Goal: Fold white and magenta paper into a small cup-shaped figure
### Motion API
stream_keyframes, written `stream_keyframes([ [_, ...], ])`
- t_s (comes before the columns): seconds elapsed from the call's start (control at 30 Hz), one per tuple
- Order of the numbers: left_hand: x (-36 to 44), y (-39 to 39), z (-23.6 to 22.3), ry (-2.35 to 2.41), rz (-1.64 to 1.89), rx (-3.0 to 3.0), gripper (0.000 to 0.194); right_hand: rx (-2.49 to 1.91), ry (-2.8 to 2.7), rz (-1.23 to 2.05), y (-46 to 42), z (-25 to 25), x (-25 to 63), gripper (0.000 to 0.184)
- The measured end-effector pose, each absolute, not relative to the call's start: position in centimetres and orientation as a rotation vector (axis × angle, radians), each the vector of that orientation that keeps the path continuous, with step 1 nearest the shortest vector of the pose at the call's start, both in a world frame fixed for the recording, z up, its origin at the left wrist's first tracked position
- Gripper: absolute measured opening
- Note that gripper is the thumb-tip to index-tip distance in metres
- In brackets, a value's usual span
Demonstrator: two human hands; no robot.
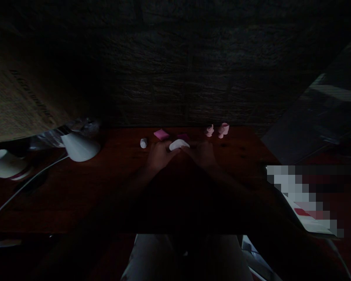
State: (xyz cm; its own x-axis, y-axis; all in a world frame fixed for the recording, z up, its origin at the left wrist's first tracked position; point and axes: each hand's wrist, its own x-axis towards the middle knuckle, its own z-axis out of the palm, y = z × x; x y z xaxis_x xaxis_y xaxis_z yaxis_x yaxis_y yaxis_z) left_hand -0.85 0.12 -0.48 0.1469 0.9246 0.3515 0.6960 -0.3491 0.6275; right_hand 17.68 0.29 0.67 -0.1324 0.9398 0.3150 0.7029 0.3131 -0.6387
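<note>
Mid-frame, my left hand and right hand grasp a white lump; at left edge, a white container hides its contents.

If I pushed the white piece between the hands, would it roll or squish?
The white piece probably wouldn't roll easily: it looks wide and flattish. It may squish, as its rounded edge looks like soft clay.

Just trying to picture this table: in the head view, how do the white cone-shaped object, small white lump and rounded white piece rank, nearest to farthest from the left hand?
1. Rounded white piece: touching the left hand, on its right.
2. Small white lump: just left of it.
3. White cone-shaped object: much farther left.
</note>
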Motion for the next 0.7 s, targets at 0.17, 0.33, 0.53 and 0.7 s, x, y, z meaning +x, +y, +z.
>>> stream_keyframes([
  [0.17, -1.2, 0.6, -0.7, 1.532, 1.002, 2.065, 0.010, -1.507, -1.863, 0.512, 0.2, 1.1, 17.5, 0.015],
  [0.33, -1.0, 0.3, 0.0, 1.552, 0.953, 2.119, 0.010, -1.515, -1.870, 0.551, 0.3, 1.2, 17.7, 0.019],
  [0.53, -0.7, 0.1, 0.0, 1.461, 1.120, 2.093, 0.020, -1.529, -1.807, 0.683, 0.8, 1.1, 18.0, 0.024],
  [0.7, -0.8, 0.6, -0.8, 1.400, 1.168, 1.904, 0.023, -1.548, -1.801, 0.701, 0.8, 1.3, 18.0, 0.026],
])
